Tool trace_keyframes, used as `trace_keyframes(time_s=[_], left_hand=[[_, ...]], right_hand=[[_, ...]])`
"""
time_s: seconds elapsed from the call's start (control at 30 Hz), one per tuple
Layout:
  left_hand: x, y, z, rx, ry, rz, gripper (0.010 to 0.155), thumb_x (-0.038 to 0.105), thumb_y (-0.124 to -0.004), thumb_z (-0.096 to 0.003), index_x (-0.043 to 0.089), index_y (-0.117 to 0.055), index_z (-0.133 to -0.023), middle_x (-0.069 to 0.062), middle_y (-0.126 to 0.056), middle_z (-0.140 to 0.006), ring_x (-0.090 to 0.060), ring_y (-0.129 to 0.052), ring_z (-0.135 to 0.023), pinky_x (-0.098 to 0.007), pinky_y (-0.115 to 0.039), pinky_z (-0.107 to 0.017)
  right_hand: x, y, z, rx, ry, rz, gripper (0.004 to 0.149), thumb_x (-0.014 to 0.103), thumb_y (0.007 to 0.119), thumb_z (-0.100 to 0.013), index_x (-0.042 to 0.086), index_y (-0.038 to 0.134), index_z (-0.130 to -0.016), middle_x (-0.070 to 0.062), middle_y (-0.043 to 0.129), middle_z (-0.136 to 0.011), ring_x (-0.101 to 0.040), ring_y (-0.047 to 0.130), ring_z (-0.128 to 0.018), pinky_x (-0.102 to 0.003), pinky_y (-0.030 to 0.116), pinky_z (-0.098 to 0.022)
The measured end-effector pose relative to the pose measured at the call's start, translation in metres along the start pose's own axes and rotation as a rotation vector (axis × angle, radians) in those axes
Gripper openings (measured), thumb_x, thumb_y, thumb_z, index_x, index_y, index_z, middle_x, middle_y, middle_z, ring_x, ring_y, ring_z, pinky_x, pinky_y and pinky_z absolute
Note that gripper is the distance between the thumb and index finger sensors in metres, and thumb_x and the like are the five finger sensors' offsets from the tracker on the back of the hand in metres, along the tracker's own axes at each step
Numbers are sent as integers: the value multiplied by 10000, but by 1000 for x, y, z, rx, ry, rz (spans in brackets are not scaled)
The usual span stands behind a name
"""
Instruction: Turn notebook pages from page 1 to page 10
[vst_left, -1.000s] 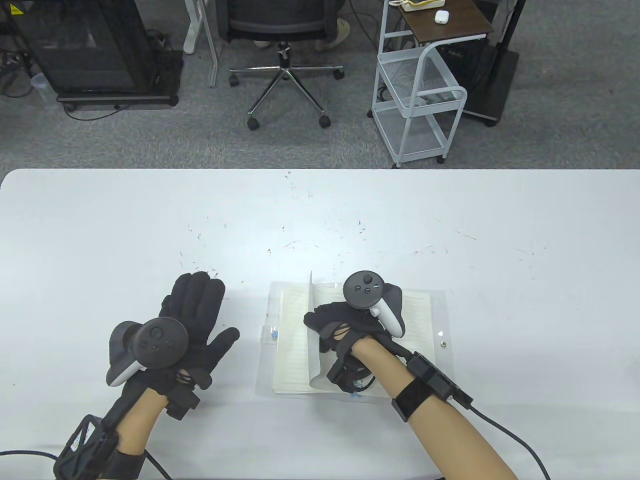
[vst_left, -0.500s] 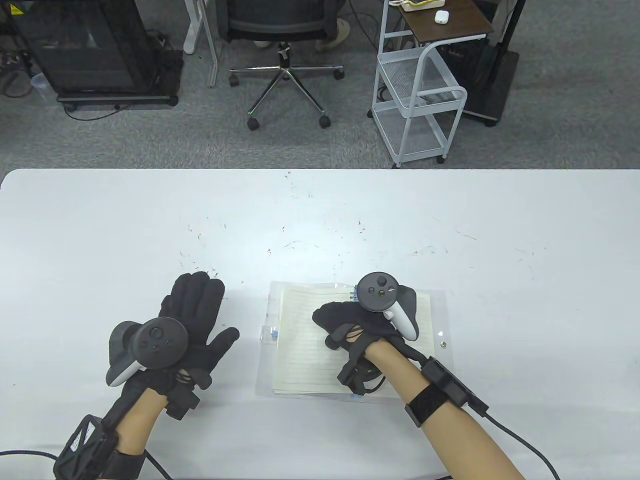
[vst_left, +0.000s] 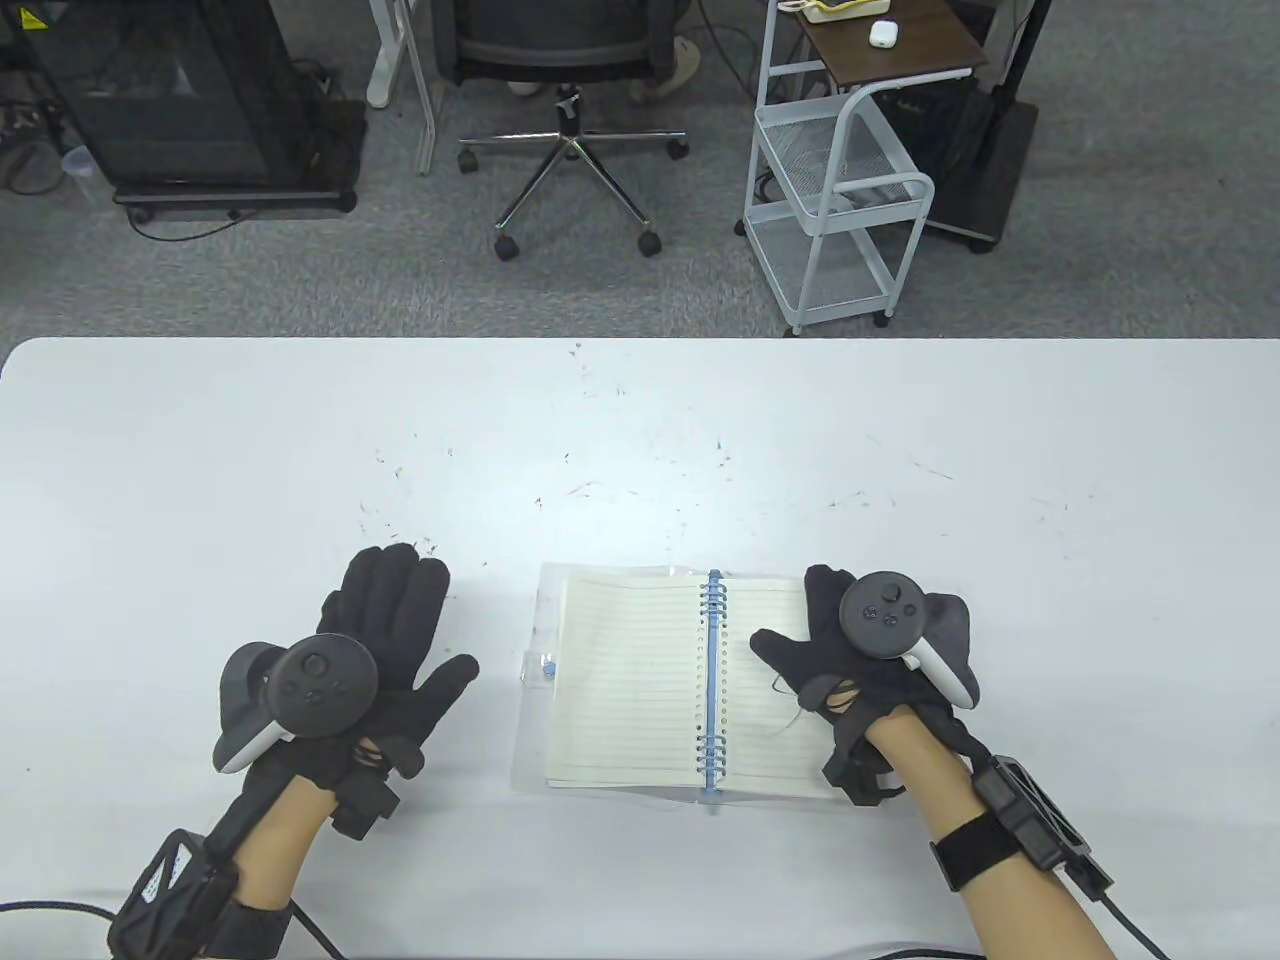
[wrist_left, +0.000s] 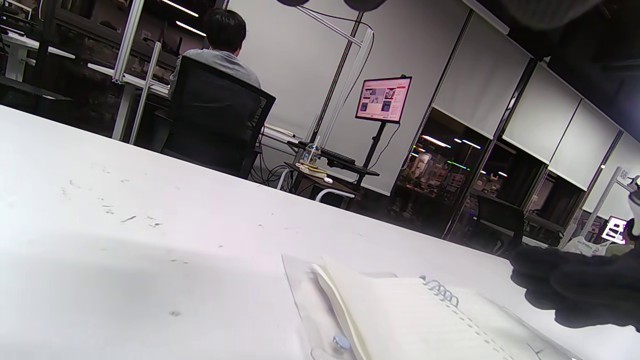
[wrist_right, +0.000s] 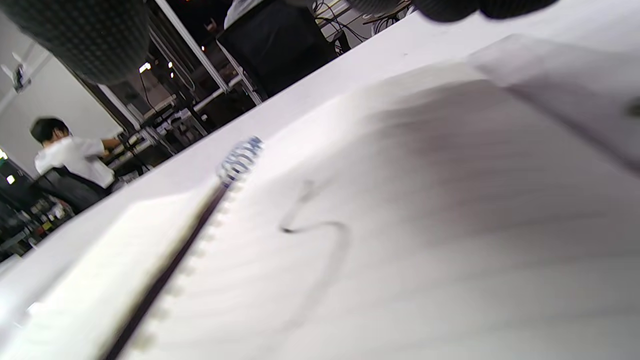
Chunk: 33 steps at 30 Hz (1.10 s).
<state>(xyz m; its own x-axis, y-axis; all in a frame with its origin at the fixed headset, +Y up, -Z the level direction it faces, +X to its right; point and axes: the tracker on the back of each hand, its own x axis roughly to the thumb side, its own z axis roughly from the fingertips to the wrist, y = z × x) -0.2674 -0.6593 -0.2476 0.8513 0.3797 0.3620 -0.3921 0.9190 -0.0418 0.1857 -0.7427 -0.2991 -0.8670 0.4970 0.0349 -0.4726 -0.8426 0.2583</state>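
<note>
A spiral notebook (vst_left: 630, 680) with lined pages and a blue coil (vst_left: 712, 680) lies open and flat on the white table (vst_left: 640, 450). It also shows in the left wrist view (wrist_left: 400, 320) and the right wrist view (wrist_right: 400, 225). My right hand (vst_left: 860, 650) lies open over the right page near its outer edge, fingers spread, holding no page. My left hand (vst_left: 380, 640) rests flat and open on the table left of the notebook, apart from it.
The notebook's clear plastic cover (vst_left: 535, 690) sticks out under its left side. Small dark specks (vst_left: 600, 490) dot the table behind the notebook. An office chair (vst_left: 570, 90) and a white wire cart (vst_left: 840, 180) stand beyond the table's far edge.
My right hand carried a page over to the left, let it fall flat, then moved right onto the right page. The left hand has not moved.
</note>
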Motion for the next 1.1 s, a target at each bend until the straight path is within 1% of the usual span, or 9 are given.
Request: trace_keyframes(time_s=[0.07, 0.13, 0.23, 0.37, 0.47, 0.6, 0.83, 1.0, 1.1], left_hand=[[0, 0, 0, -2, 3, 1, 871, 690, -624, -452, 232, -345, -1138, -116, -251, -1192, -473, -199, -1139, -717, -339, -738], [0, -1, 0, -6, 6, 1, 871, 689, -625, -452, 231, -344, -1138, -118, -252, -1191, -475, -199, -1139, -718, -339, -737], [0, -1, 0, -10, 8, 0, 871, 689, -625, -452, 231, -345, -1138, -117, -252, -1192, -475, -198, -1139, -717, -339, -738], [0, -1, -1, -13, 10, 0, 871, 690, -624, -452, 233, -343, -1138, -118, -251, -1192, -473, -198, -1140, -718, -339, -738], [0, -1, -1, -14, 10, 0, 872, 689, -625, -452, 231, -343, -1138, -117, -251, -1192, -475, -198, -1139, -717, -339, -737], [0, -1, -1, -14, 10, 0, 871, 689, -625, -452, 232, -344, -1138, -118, -252, -1192, -474, -197, -1139, -717, -340, -738], [0, -1, -1, -14, 10, 0, 871, 689, -625, -452, 232, -346, -1138, -117, -252, -1192, -473, -200, -1139, -717, -340, -738], [0, -1, -1, -14, 10, 0, 871, 689, -626, -452, 230, -347, -1139, -118, -252, -1191, -474, -199, -1139, -717, -339, -738], [0, -1, -1, -14, 10, 0, 871, 689, -625, -452, 230, -348, -1139, -117, -252, -1192, -474, -199, -1139, -717, -339, -738]], right_hand=[[-9, 8, -1, 65, 0, 78, 1024, 773, 690, -476, 147, 62, -987, -369, 146, -1031, -690, 229, -914, -794, 354, -594], [-13, 14, -2, 105, -8, 135, 1074, 815, 678, -464, 155, -4, -966, -377, 88, -1014, -696, 163, -905, -804, 313, -593], [-19, 26, -4, 177, 8, 178, 1107, 844, 666, -450, 149, -34, -953, -396, 51, -990, -697, 90, -884, -812, 266, -587], [-22, 38, -6, 258, 36, 201, 1112, 838, 667, -451, 136, -40, -945, -400, 38, -976, -683, 57, -874, -807, 227, -583], [-19, 42, -5, 242, 32, 283, 1124, 813, 674, -453, 95, -50, -927, -395, 42, -966, -668, 59, -872, -804, 231, -578], [-12, 42, -3, 224, 24, 228, 1108, 728, 733, -464, 74, -36, -921, -369, 98, -988, -640, 79, -891, -804, 222, -574], [8, 37, 3, 165, -48, 241, 1052, 571, 828, -464, 70, 38, -945, -273, 309, -1058, -599, 137, -919, -793, 246, -578], [20, 27, 8, 144, -79, 150, 997, 524, 838, -467, 75, 99, -963, -239, 378, -1069, -632, 204, -914, -789, 291, -583], [22, 23, 10, 158, -89, 61, 975, 526, 833, -473, 80, 123, -970, -238, 400, -1065, -660, 340, -907, -777, 390, -590]])
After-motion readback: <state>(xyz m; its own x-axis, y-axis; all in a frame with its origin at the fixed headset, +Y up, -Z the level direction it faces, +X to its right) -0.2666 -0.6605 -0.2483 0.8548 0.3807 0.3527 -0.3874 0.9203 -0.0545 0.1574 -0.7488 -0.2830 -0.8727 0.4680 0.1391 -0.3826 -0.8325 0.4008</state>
